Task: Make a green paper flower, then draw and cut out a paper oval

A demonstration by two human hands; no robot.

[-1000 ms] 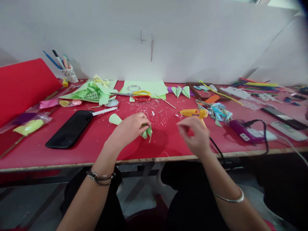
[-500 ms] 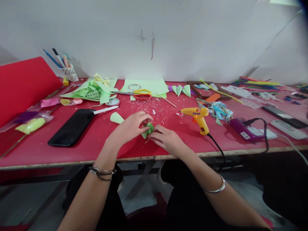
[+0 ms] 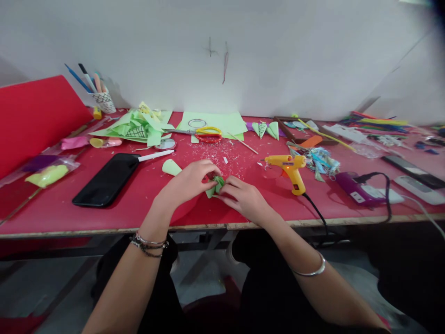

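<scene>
Over the red table, near its front edge, both hands close on a small green paper piece (image 3: 218,186) with a darker, crinkled top. My left hand (image 3: 193,180) pinches it from the left, fingers curled over the top. From the right, my right hand (image 3: 245,198) pinches its side with thumb and fingers together. Part of the piece is hidden by the fingers, so its full shape cannot be seen. A pale green paper cone (image 3: 171,167) lies just beyond my left hand. To the right of my right hand rests a yellow glue gun (image 3: 291,170).
A black phone (image 3: 106,181) with a white pen (image 3: 156,156) lies left. Scissors (image 3: 207,135), green sheets (image 3: 222,121) and paper scraps (image 3: 135,127) sit at the back. Small cones (image 3: 262,130) lie back right. A purple power box (image 3: 354,188) and cords are at right.
The fingers have shifted slightly around the green piece, and its darker top looks more bunched now. The whole view has moved a little; both hands keep their hold.
</scene>
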